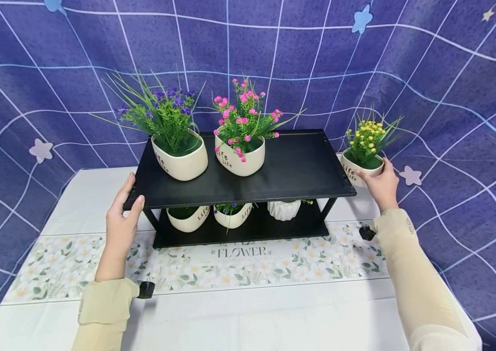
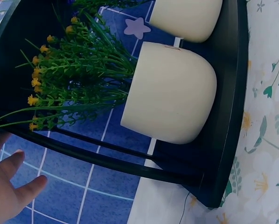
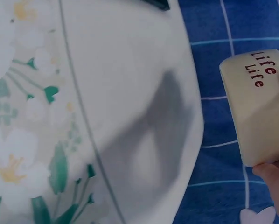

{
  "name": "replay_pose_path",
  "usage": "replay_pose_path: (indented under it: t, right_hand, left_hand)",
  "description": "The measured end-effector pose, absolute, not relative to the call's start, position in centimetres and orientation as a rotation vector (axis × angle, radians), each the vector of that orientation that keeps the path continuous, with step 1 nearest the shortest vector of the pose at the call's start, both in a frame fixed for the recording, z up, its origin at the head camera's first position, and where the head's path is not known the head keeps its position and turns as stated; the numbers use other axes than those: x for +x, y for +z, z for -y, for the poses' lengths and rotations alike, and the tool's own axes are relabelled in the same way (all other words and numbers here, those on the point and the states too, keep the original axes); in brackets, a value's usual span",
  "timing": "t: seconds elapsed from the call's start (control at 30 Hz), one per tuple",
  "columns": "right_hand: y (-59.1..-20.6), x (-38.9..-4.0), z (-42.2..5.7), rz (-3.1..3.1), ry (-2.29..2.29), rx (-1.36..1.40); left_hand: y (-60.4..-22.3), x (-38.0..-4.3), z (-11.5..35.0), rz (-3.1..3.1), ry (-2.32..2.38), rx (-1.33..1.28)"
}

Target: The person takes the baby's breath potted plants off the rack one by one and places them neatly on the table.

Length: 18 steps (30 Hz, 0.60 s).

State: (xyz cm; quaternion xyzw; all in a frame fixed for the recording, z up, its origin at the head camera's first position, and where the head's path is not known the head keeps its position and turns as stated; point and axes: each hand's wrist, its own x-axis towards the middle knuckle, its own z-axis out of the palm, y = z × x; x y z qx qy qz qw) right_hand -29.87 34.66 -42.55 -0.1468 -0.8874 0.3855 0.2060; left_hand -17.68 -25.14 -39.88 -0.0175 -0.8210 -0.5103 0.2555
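At the right end of the shelf, my right hand (image 1: 381, 187) grips a cream pot of yellow flowers (image 1: 362, 168) lettered "Life". The right wrist view shows this pot (image 3: 256, 112) off the table, its shadow falling on the cloth. My left hand (image 1: 121, 222) rests at the front left corner of the black two-tier shelf (image 1: 300, 165), fingers along its side; in the left wrist view these fingers (image 2: 32, 189) look fairly straight. On the top board stand a pot of purple flowers (image 1: 182, 163) and a pot of pink flowers (image 1: 243, 158).
On the lower board stand two cream pots, one at left (image 1: 188, 219) and one mid-shelf (image 1: 232, 217), plus a white ribbed pot (image 1: 284, 209). Beneath the shelf runs a floral-printed strip (image 1: 248, 273) across the white table (image 1: 274, 317). A blue gridded cloth (image 1: 248, 53) hangs behind.
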Motion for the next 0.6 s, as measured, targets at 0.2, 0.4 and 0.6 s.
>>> replay_pose_path:
  t: [0.2, 0.4, 0.6]
  right_hand:
    - [-43.6, -29.7, -34.9, 2.504, 1.059, -0.424]
    - [-44.6, -29.8, -34.9, 2.529, 1.062, -0.425]
    - [-45.2, -29.9, -34.7, 2.545, 1.075, -0.44]
  left_hand:
    - [-39.8, -17.6, 25.1, 2.234, -1.393, -0.044]
    - [-39.7, -17.4, 25.0, 2.232, -1.393, -0.042]
    - [-39.6, -17.3, 24.8, 2.228, -1.392, -0.048]
